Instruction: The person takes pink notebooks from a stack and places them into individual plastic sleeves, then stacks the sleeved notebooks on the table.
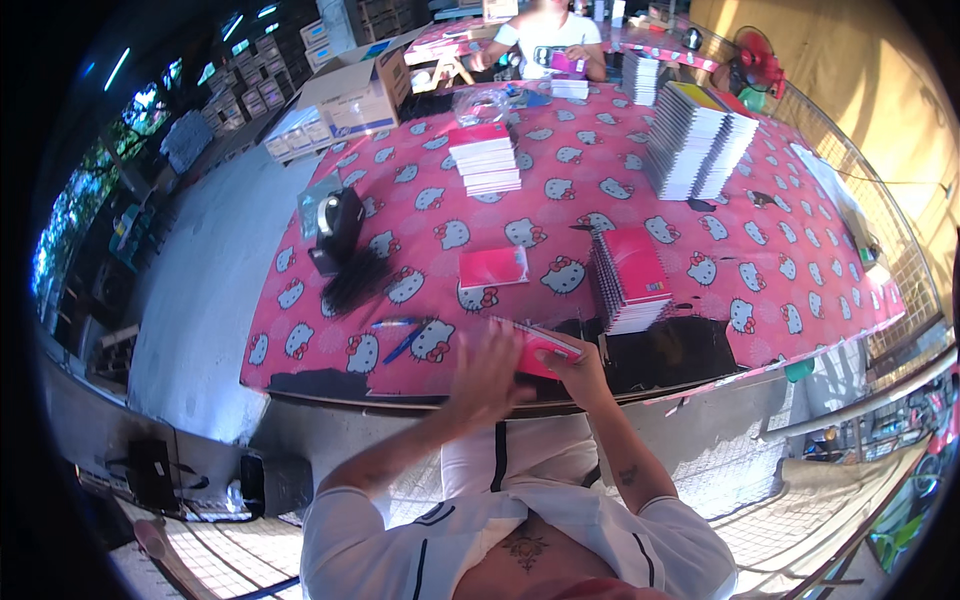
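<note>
My right hand point(580, 372) grips a pink spiral notebook point(540, 346) at the near edge of the table, holding it tilted on its edge. My left hand point(487, 372) lies flat against the notebook's left side, fingers spread. Just beyond stands a stack of pink spiral notebooks point(630, 278). A single pink notebook point(493, 267) lies flat to the left of that stack. Two blue pens point(403, 335) lie on the cloth left of my hands.
The table carries a pink cloth with cat faces point(800, 260). A black tape dispenser point(338, 228) stands at the left. More notebook stacks sit at the middle back point(485, 158) and right back point(695, 140). Another person point(550, 45) sits at the far end. Cardboard boxes point(350, 95) stand at the back left.
</note>
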The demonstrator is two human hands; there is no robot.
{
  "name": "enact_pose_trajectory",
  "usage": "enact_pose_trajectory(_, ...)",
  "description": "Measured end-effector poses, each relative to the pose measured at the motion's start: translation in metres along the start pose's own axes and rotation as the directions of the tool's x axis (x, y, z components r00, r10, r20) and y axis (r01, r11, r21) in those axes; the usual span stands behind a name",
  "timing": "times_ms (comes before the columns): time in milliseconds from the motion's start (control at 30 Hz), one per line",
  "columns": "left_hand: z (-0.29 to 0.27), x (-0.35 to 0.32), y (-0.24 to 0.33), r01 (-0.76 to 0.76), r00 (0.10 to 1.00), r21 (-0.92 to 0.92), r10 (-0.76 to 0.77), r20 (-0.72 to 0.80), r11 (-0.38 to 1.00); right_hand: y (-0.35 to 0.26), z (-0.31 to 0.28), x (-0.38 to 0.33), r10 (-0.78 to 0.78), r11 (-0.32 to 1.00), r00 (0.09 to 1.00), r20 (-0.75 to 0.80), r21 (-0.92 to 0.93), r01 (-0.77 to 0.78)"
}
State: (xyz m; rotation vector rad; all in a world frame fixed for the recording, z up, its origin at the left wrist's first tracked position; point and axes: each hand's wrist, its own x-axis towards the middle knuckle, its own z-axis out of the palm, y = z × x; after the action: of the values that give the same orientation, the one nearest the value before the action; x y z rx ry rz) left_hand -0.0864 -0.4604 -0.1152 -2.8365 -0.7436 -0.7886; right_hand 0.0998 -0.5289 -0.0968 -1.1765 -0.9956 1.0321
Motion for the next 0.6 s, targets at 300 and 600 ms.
enact_pose_trajectory(300,0.02,-0.022,0.016,-0.114,0.993,-0.122,0.109,-0.049,0.986,0.006,0.002,0.002,-0.012,0.999,0.999,0.045,-0.033,0.014)
enact_pose_trajectory(600,0.023,-0.015,0.025,-0.107,0.994,-0.125,0.102,-0.046,0.986,0.014,0.002,0.003,-0.04,0.991,0.997,0.065,-0.122,0.048)
